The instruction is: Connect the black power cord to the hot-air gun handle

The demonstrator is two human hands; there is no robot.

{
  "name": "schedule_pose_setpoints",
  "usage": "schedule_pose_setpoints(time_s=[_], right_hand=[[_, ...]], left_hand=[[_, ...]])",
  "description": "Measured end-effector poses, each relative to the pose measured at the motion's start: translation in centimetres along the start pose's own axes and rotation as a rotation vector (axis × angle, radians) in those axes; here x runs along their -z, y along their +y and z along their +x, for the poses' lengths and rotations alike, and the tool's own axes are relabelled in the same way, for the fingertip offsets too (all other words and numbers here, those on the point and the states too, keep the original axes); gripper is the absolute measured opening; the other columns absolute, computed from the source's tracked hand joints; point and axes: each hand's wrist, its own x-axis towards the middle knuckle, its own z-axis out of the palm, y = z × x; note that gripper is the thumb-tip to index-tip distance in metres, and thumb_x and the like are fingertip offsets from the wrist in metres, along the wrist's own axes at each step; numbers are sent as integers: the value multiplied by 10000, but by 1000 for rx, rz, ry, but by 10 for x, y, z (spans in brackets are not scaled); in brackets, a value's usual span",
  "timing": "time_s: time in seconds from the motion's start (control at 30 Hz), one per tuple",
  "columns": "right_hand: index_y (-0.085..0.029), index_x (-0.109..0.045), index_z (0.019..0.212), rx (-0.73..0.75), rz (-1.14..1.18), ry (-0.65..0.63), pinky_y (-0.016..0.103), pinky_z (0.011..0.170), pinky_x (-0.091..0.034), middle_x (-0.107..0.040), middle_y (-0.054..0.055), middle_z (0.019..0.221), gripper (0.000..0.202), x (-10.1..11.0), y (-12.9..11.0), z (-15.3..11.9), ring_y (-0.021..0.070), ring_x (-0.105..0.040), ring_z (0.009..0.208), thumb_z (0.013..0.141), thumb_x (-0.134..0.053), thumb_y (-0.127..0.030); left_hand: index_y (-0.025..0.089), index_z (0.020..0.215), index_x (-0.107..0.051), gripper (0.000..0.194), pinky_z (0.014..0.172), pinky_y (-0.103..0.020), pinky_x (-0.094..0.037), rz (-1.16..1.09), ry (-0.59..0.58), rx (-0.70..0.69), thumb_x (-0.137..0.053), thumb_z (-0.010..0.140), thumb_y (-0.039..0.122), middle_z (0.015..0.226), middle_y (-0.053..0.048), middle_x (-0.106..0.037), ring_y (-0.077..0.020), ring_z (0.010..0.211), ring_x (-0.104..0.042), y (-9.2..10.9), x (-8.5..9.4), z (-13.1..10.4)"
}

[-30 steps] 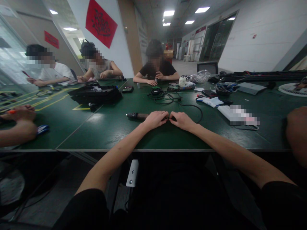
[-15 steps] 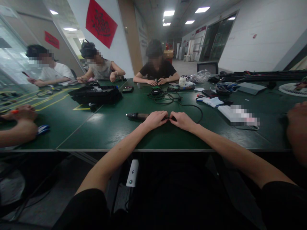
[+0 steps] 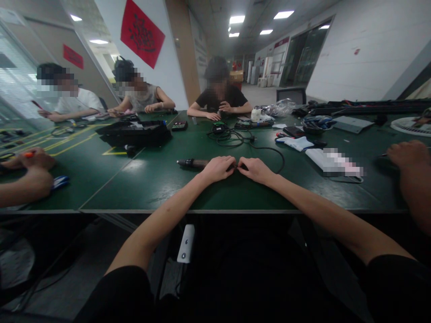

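Bench, smooth and dark green, is carrying everything; clock directions are running from where the two hands are meeting, 12 facing away from the wearer. Left hand is resting at 9 o'clock, grip closed, thumb and fingers pinching a small dark piece right at the meeting point. Right hand is sitting at 3 o'clock, grip also drawn together, pinching the same piece from its side; details are too small to tell. Long dark cylindrical tool with silvery tip is lying at 9, tip pointing to 9, other end running behind the left hand; can't tell if touching. Thin black cable is curving at 2 to 3, loose loops lying at 12. Open black tray is standing at 10. White-and-blue cloth item is lying at 2, white boxy item at 3, partly pixelated. Co-worker in black top is sitting at 12, across the bench. Other people's hands are showing farther out: one at 3, one at 9.
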Motion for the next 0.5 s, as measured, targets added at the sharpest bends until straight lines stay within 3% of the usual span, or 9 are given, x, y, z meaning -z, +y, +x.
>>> schedule_pose_setpoints(time_s=[0.2, 0.5], right_hand=[[-222, -625, 1034, -5, 9, -5, 291, 764, -420, -735, 45, 931, 59, -1, 0, 0, 215, -678, 835, 976, -633, -223], [-227, -629, 1022, 23, 13, -5, 297, 789, -428, -746, 55, 975, 40, -1, 2, 1, 223, -688, 872, 1024, -594, -246]], left_hand=[[232, 1149, -597, 222, 895, -376, -509, -12, 2, -18, -595, 932, 282, 1091, -64, -690, -248, 1002, -673, 2, 4, -2], [231, 1170, -587, 199, 870, -359, -491, 4, -5, -41, -527, 1016, 342, 1108, -60, -687, -236, 993, -669, -3, -1, -1]])
